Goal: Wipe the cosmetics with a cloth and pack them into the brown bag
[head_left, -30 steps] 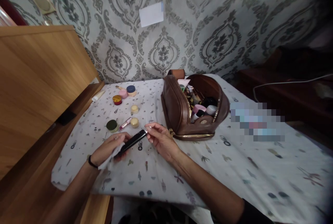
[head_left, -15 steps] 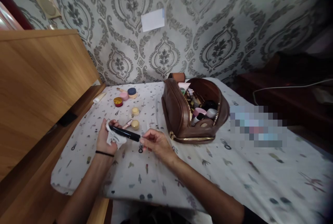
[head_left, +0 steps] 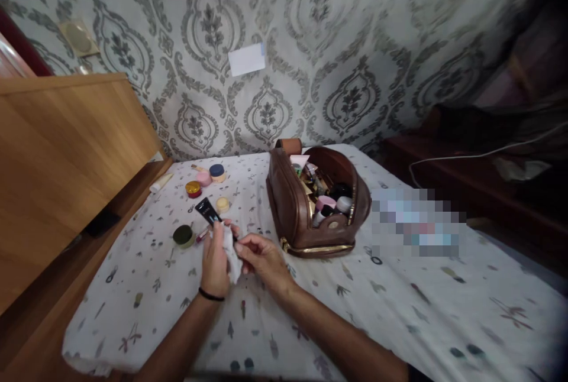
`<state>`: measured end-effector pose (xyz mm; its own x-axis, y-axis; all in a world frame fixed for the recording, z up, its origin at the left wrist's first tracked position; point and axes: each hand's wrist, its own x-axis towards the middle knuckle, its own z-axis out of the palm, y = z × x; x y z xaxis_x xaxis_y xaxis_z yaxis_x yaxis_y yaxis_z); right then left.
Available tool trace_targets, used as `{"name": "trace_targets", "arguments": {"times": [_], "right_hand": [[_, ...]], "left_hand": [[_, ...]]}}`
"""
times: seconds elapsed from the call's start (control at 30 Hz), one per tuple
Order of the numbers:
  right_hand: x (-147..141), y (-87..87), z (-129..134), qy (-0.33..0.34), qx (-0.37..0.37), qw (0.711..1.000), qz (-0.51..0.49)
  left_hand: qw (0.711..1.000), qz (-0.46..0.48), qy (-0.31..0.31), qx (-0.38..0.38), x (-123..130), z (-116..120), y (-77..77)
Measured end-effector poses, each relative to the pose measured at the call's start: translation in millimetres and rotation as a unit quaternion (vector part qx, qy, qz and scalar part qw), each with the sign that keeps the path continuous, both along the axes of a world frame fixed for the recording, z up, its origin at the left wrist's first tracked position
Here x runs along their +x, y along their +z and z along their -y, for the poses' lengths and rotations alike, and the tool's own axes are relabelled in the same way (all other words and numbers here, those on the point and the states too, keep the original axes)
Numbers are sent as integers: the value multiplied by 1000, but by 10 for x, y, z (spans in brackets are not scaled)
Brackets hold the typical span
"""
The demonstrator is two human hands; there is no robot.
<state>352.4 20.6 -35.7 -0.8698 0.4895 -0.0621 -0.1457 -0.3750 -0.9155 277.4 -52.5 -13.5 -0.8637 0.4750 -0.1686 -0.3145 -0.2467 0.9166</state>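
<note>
My left hand is closed around a black tube and a crumpled white cloth. The tube's flat end points up and to the left. My right hand pinches the tube's lower end beside the cloth. Near my left hand lie a dark green-lidded jar, a small pink tube and a small yellow jar. Right of my hands stands an open brown bag full of cosmetics.
Farther back are a red jar with a gold lid, a pink jar, a blue-lidded jar and a pale tube. A wooden cabinet borders the left side. A blurred-out item lies right of the bag.
My left hand has moved right and down, and the tube now points up-left at a steeper angle. The green-lidded jar has come into sight. The camera view has shifted.
</note>
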Motion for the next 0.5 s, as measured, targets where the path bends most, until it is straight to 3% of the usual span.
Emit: {"name": "trace_targets", "arguments": {"times": [0.1,0.17,0.3,0.5], "right_hand": [[5,11,22,19,-12,1000,4],[12,13,34,33,-22,999,-2],[20,22,33,29,-78,996,-31],[17,88,-55,-33,-227,972,-45]], "left_hand": [[976,-181,63,-106,-254,149,117],[954,-250,91,-137,-395,234,245],[938,-308,65,-146,-492,277,449],[927,-331,-4,-176,-554,249,604]]}}
